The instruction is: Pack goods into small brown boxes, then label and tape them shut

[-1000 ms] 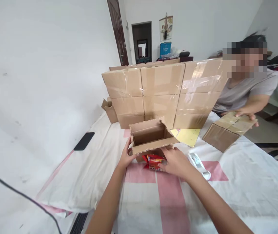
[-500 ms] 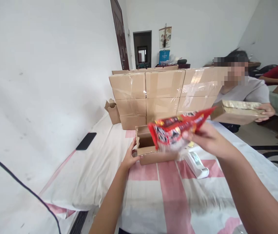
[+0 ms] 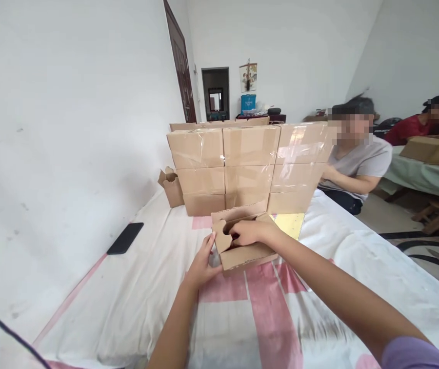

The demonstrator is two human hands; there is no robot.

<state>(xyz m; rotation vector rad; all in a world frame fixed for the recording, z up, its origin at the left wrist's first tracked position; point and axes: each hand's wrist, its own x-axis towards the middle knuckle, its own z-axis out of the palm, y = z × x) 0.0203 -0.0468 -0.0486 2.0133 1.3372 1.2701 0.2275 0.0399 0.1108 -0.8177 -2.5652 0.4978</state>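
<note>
A small open cardboard box [image 3: 242,255] stands on the white and pink cloth [image 3: 265,307] in front of me. My left hand [image 3: 201,265] holds its left side, fingers against the cut-out flap. My right hand [image 3: 251,232] reaches down into the box from the right with its fingers curled. Only a sliver of the red snack packet [image 3: 235,237] shows under those fingers; the rest is hidden inside the box.
A wall of taped cardboard boxes [image 3: 250,164] stands just behind, with a small open box [image 3: 171,185] at its left end. A black phone [image 3: 125,238] lies at the left, a yellow sheet [image 3: 291,224] at the right. A person in grey [image 3: 354,161] sits to the right; another person in red [image 3: 410,129] sits farther off.
My right hand picked the red packet up from the cloth, lifted it over the box, and has now brought it down inside. My left hand stayed on the box.
</note>
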